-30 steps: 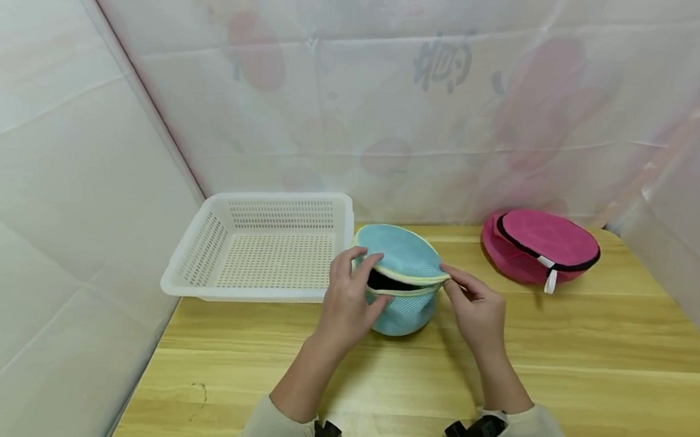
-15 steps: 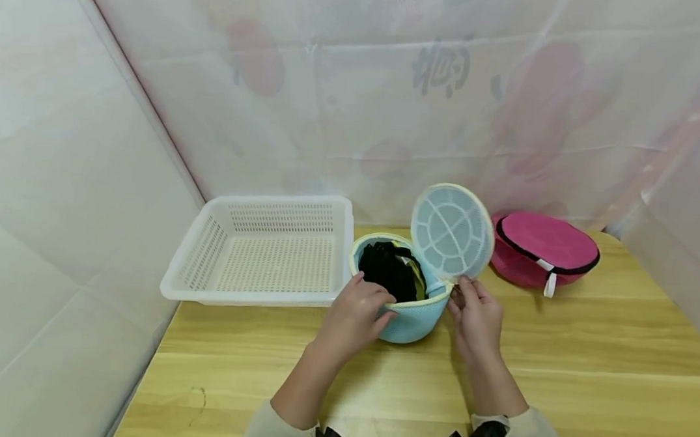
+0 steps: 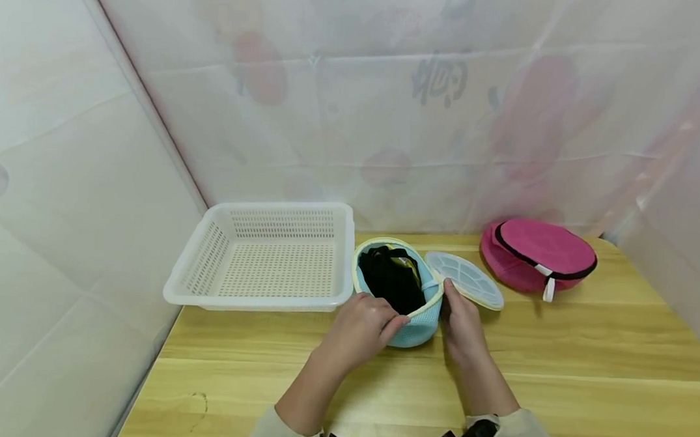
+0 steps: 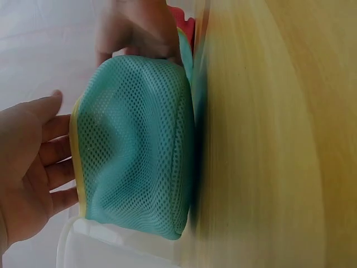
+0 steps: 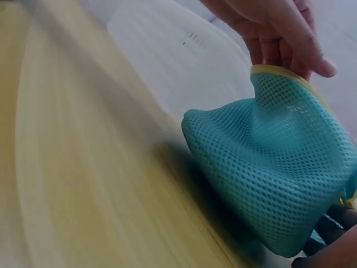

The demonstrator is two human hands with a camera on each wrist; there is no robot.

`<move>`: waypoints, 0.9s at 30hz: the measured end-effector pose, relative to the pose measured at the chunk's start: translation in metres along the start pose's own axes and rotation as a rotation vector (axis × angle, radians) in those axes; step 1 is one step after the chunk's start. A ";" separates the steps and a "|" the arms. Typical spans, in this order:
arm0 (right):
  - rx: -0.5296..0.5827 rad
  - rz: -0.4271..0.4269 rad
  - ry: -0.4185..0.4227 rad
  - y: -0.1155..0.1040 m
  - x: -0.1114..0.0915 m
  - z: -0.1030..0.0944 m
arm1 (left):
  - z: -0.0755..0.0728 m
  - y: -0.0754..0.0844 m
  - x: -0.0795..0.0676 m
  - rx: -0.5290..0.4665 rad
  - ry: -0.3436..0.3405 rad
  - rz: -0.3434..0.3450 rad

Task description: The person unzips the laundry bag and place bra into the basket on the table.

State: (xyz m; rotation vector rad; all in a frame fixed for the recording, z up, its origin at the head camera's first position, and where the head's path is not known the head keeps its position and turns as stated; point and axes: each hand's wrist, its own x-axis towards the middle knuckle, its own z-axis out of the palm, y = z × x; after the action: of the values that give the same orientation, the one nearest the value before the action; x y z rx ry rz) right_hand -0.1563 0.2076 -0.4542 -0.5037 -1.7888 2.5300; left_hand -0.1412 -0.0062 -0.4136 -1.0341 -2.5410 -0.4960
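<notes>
A light blue mesh laundry bag (image 3: pixel 418 329) with a yellow rim stands on the table, its round lid (image 3: pixel 467 279) folded out to the right. Bunched black cloth (image 3: pixel 391 279) fills its inside, with a bit of yellow-green beside it. My left hand (image 3: pixel 361 326) reaches over the near rim; in the left wrist view its fingers (image 4: pixel 58 167) pass behind the rim and the thumb stands apart. My right hand (image 3: pixel 463 321) holds the bag's right side by the lid's hinge. In the right wrist view, most of that hand is cut off at the lower corner.
A white slotted plastic basket (image 3: pixel 258 302) stands left of the bag, close against it. Farther right is a zipped pink mesh bag (image 3: pixel 545 246) with black trim and white pull tabs. The wooden table (image 3: pixel 582 398) meets a printed sheet wall (image 3: pixel 330 126) behind.
The blue bag's lid has swung up from over its mouth and down to the right, exposing the black cloth. My left hand has shifted slightly right along the near rim.
</notes>
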 end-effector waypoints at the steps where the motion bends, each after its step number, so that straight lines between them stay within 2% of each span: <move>1: -0.004 -0.005 0.010 0.000 0.002 0.002 | 0.001 0.000 0.001 -0.013 0.011 -0.003; 4: 0.042 -0.031 0.074 -0.002 0.006 0.012 | 0.002 -0.003 0.004 -0.048 0.046 -0.032; 7: 0.146 -0.065 0.120 -0.005 0.008 0.021 | 0.003 -0.006 0.006 -0.063 0.085 -0.068; 10: 0.243 -0.078 0.116 -0.007 0.007 0.027 | 0.002 -0.011 0.009 -0.050 0.107 -0.084; 12: 0.275 -0.077 0.100 -0.007 0.005 0.030 | 0.000 -0.013 0.013 -0.033 0.095 -0.079; 16: 0.264 -0.077 0.089 -0.006 0.004 0.035 | -0.003 -0.015 0.024 0.046 0.002 -0.043; 22: 0.237 -0.089 0.090 -0.003 0.002 0.040 | -0.006 -0.015 0.034 0.168 -0.255 -0.031; 24: 0.236 -0.087 0.092 -0.003 0.002 0.040 | -0.006 -0.016 0.034 0.196 -0.288 -0.028; 27: 0.226 -0.097 0.099 -0.004 0.001 0.041 | -0.006 -0.017 0.030 0.251 -0.274 -0.008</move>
State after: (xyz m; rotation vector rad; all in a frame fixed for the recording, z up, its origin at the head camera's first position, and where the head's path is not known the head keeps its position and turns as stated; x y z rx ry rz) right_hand -0.1688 0.1716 -0.4387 -0.5097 -1.4352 2.5485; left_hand -0.1728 -0.0024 -0.3979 -1.0586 -2.7540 -0.0331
